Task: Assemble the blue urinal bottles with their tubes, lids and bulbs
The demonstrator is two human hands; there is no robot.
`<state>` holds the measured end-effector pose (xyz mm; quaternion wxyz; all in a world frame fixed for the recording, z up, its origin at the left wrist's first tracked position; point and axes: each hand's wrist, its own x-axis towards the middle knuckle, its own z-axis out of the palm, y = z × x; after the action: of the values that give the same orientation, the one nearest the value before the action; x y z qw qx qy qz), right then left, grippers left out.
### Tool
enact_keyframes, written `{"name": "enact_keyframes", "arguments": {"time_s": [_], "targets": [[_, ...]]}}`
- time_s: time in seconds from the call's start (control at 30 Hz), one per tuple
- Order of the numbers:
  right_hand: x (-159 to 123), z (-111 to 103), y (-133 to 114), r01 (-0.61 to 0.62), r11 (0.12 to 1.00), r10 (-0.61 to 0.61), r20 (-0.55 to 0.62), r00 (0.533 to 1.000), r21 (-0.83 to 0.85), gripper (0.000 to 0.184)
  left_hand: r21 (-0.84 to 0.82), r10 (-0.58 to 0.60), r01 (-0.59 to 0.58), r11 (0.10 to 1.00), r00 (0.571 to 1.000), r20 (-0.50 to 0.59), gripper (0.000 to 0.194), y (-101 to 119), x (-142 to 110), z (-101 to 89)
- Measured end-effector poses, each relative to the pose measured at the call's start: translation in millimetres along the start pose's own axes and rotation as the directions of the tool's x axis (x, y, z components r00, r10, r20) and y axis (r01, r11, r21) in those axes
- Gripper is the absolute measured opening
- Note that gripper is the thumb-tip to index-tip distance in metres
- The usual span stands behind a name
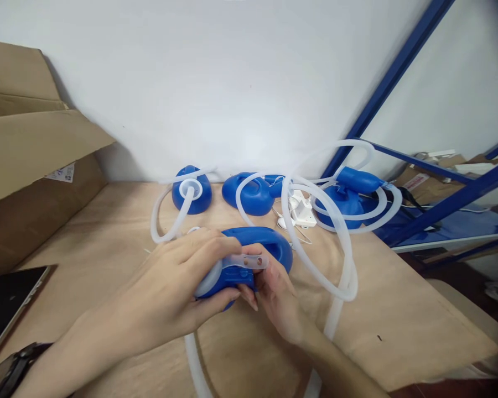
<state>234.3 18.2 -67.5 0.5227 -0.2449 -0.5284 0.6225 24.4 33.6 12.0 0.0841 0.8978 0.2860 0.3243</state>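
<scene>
Work centres on a blue bottle, which lies tilted at the near middle of the tabletop, between the person's two hands. The left hand is clasped over the bottle's mouth end, its fingers across the top of a whitish cap and its thumb below. The right hand is closed in on the bottle from the other side, its fingers beside the free end of a clear strap; how firmly they pinch the strap cannot be told.

The step in hand seems to be handling the strap where it runs from the cap along the bottle. Two holes show in its end, and a small blue knob sits just beneath it; the strap does not look fastened there. The next move would likely call for the left hand to steady the cap while the right fingers control the strap's soft end, since it could bend or slip sideways.

Behind stand three more blue pieces: a left bottle with a hose in its mouth, a middle bottle, and a right bottle among looped tubing.
</scene>
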Motion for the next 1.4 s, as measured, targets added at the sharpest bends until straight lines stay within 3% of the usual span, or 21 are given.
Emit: {"name": "enact_keyframes", "arguments": {"time_s": [0.1,0.33,0.5,0.87,1.13,1.27,1.4], "targets": [[0.7,2.6,1.7,0.009,0.999,-0.008,-0.025,1.0,0.044,0.055,0.057,0.048,-0.051,0.997,0.998,0.046,0.049,-1.2,0.2,-0.7],[5.4,4.9,-7.5,-0.056,0.994,0.059,-0.03,0.998,0.09,0.047,-0.009,0.069,-0.069,0.998,0.997,0.038,0.019,-6.6,1.1,1.0],[6.3,-0.2,-5.0,-0.071,0.988,0.067,0.031,0.997,0.134,0.045,0.096,0.079,-0.082,0.992,0.996,0.042,0.02,-2.8,0.7,-0.6],[16.4,11.8,-4.1,-0.065,0.998,0.064,0.083,0.995,0.01,0.041,-0.02,-0.068,0.068,0.997,0.998,0.015,0.016,-2.2,7.3,-11.1],[28.9,21.8,5.7,0.189,0.966,-0.177,0.079,0.981,-0.177,0.012,0.129,0.009,0.009,0.992,0.991,-0.134,0.013,-8.6,2.3,-18.0],[41.6,34.7,6.2,0.347,0.889,-0.335,0.09,0.938,-0.299,0.021,0.217,0.059,-0.01,0.976,0.973,-0.221,0.014,-6.2,-0.4,-25.8],[53.1,47.2,-2.9,0.394,0.855,-0.385,0.097,0.918,-0.337,0.029,0.281,0.07,0.014,0.96,0.956,-0.286,0.016,-2.4,-2.9,-31.4]]}}
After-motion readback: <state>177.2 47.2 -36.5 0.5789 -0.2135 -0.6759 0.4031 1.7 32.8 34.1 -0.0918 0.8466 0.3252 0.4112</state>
